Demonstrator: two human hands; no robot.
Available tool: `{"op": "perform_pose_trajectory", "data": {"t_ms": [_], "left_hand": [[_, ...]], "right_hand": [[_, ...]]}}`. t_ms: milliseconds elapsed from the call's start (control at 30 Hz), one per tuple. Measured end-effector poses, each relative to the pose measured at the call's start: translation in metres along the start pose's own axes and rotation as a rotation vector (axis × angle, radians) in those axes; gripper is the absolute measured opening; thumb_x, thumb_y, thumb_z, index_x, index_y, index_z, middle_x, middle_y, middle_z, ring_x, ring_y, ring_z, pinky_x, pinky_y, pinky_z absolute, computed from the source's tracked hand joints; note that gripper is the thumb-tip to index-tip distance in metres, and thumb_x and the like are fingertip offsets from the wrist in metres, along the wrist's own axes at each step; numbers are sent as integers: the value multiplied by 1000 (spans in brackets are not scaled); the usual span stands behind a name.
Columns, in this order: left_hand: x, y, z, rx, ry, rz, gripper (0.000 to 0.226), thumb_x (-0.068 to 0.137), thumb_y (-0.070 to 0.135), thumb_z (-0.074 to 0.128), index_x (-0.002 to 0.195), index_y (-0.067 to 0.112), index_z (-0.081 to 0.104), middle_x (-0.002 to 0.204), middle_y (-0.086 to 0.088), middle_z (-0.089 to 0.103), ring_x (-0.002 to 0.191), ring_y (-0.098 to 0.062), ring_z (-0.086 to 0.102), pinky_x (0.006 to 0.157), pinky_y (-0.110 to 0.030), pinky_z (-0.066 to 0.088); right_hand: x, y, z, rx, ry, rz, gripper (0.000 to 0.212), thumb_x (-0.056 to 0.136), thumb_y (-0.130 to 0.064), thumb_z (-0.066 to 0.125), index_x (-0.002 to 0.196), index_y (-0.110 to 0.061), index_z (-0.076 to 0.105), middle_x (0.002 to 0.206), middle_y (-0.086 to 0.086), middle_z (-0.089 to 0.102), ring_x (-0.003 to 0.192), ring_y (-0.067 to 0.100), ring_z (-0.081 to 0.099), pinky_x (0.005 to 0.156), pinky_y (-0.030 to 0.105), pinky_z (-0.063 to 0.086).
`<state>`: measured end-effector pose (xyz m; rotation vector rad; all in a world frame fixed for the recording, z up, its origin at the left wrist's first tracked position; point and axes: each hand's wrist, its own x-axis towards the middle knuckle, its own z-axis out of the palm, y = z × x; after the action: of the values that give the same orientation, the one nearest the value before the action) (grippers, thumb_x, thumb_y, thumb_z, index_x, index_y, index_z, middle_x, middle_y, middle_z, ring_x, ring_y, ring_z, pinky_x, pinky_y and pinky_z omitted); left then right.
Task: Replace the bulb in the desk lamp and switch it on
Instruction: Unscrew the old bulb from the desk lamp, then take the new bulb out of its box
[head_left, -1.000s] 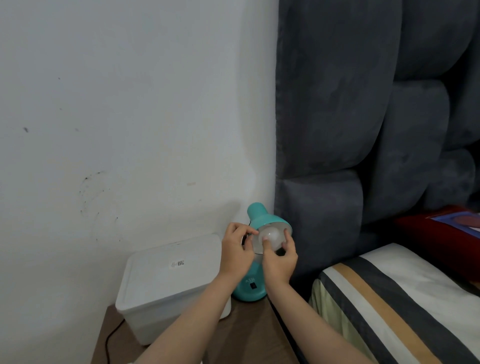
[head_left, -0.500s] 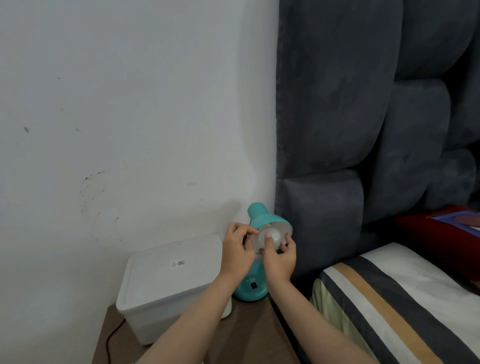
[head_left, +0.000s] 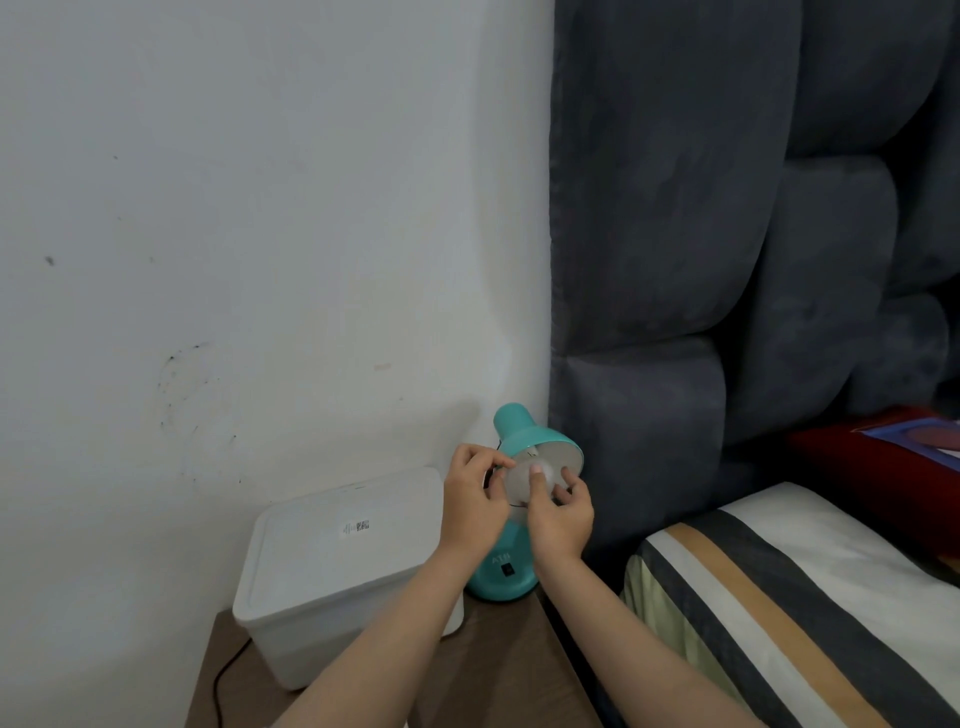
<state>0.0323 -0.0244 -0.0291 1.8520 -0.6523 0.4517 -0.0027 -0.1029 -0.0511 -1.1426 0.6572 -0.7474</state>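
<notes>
A small teal desk lamp (head_left: 514, 426) stands on the wooden bedside table, its shade tilted toward me and its round base (head_left: 501, 579) with a black switch in front. A white frosted bulb (head_left: 519, 480) sits in the mouth of the shade. My right hand (head_left: 558, 512) grips the bulb from below and in front, thumb pressed on its dome. My left hand (head_left: 472, 499) pinches the left rim of the shade beside the bulb. The bulb's socket end is hidden inside the shade.
A white lidded plastic box (head_left: 343, 571) stands on the table (head_left: 498, 670) left of the lamp, against the white wall. A black cord (head_left: 226, 675) runs down at the table's left. A dark padded headboard (head_left: 675, 260) and a striped bed (head_left: 779, 597) fill the right.
My right hand has shifted its fingers around the bulb, the thumb now further up on the dome. My left hand keeps its hold on the shade; the lamp stays put.
</notes>
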Motion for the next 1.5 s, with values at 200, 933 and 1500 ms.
{"op": "perform_pose_trajectory", "data": {"t_ms": [200, 933, 1500], "left_hand": [[0, 0, 0, -9, -7, -8, 28, 83, -8, 56, 82, 19, 63, 93, 2, 50, 88, -1, 54, 76, -4, 42], [-124, -24, -111, 253, -44, -228, 24, 85, 15, 63, 108, 11, 59, 108, -2, 58, 103, -13, 53, 88, -20, 37], [-189, -77, -136, 359, -64, -566, 50, 87, 25, 63, 132, 10, 49, 123, -8, 52, 112, -20, 50, 87, -24, 41]], "right_hand": [[-3, -2, -7, 51, -24, -33, 42, 79, -15, 75, 116, -17, 55, 105, 4, 64, 86, 10, 63, 67, 17, 48], [-104, 46, -48, -402, -110, 18, 40, 71, -34, 79, 97, -19, 52, 99, 5, 64, 86, 23, 61, 76, 34, 50], [-139, 123, -26, -765, -230, 236, 33, 72, -37, 75, 88, -20, 52, 105, 10, 64, 89, 27, 59, 75, 30, 45]]}}
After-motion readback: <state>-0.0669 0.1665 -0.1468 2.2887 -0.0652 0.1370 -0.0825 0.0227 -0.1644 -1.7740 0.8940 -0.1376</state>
